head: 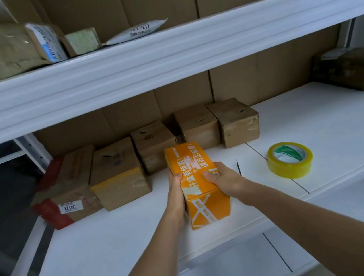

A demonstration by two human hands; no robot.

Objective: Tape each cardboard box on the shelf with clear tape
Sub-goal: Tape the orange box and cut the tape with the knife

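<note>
An orange cardboard box (191,164) with white printing lies lengthwise on the white shelf (120,240), near its middle. My left hand (175,186) grips its left side, thumb on the top face. My right hand (225,178) grips its right side, thumb also on top. A roll of clear, yellowish tape (290,160) with a green and white core lies flat on the shelf to the right of the box, apart from both hands. Behind the orange box, several brown cardboard boxes (237,120) stand in a row along the back.
A larger box with red print and a label (65,196) stands at the left end of the row. A dark brown parcel (351,70) sits at the back right. The upper shelf (164,53) overhangs, carrying padded envelopes and small parcels (0,51).
</note>
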